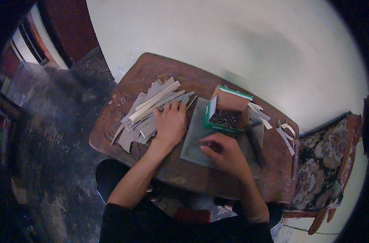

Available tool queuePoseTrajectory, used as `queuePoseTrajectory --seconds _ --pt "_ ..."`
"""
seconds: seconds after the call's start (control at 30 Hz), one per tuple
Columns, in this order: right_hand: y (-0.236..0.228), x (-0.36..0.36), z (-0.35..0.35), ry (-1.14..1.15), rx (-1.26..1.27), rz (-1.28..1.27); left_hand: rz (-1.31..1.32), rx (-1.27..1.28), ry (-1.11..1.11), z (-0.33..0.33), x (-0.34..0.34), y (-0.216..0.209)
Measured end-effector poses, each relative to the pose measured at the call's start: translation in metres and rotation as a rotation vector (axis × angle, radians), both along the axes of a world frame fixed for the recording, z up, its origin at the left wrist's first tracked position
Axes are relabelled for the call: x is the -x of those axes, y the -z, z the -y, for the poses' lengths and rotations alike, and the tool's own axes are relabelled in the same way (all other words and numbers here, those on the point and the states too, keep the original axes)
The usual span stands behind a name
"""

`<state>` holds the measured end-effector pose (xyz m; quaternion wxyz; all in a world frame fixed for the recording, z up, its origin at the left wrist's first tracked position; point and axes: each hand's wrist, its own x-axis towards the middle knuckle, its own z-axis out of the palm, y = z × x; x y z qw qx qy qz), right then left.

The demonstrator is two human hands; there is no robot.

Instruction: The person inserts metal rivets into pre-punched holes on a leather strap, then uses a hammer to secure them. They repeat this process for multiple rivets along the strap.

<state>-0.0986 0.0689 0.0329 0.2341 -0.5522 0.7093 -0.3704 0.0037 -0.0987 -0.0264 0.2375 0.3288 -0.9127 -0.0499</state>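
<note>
with left hand (172,123), fingers loosely spread, on piled strips (156,99) atop table (164,67) at left; right hand (225,152) curled near open green box (233,101), cannot tell if pinching; could spill small dark pieces (224,118) through a knock.

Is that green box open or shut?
Open: nothing covers the top of the box, and small dark bits show inside it.

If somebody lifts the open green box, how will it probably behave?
The green box looks like thin cardboard, so its walls may flex when squeezed. The many small dark pieces inside would probably slide if it tilts. With its top open, some might spill.
</note>
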Motion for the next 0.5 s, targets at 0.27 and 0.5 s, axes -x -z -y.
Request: queuePoseTrajectory --seconds 0.27,0.5 --pt "0.008 -0.007 0.052 -0.005 0.082 -0.082 0.038 -0.304 0.012 0.018 -0.04 -0.029" --pt "0.026 -0.003 0.119 0.063 0.089 -0.368 0.135 -0.463 -0.074 0.032 -0.075 -0.048"
